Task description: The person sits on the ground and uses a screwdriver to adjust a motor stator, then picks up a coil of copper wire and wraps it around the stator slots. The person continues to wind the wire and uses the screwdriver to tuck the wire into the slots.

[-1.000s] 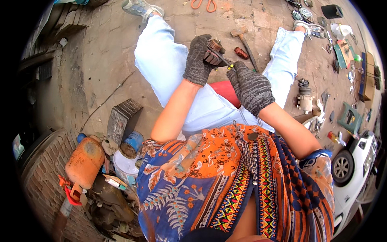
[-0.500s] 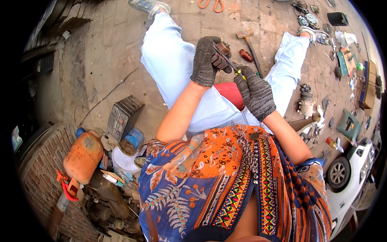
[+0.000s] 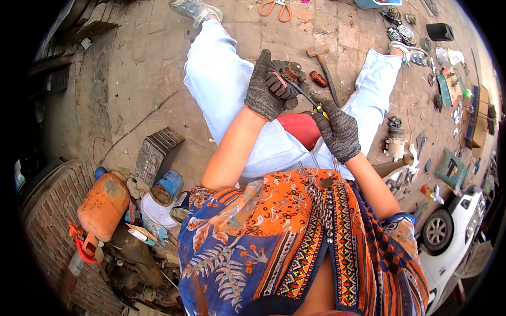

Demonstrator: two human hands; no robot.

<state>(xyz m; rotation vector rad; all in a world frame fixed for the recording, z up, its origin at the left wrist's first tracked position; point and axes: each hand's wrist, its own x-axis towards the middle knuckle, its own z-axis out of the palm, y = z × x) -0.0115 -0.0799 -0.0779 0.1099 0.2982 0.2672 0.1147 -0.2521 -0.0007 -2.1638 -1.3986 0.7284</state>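
My left hand, in a dark grey knitted glove, is wrapped round a motor armature with a dark slotted core and copper windings at its end. Its thumb points up along the side. In my right hand, gloved alike, is a screwdriver with a yellow-and-black handle. The thin shaft slants up to the left and its end lies against the armature; the exact contact point is too small to tell. Beyond my hands, a loose reddish copper coil lies on the ground beside a wooden-handled hammer.
Orange-handled scissors lie farther off. Something red shows between my legs. At left stand a rusty orange tank, a blue tin and a grey metal casing. Scattered parts and a green case lie right, near a white car.
The armature has turned in my left hand, so more of its slotted side shows, and the thumb has lifted. My right hand still holds the screwdriver. The whole view has shifted slightly.
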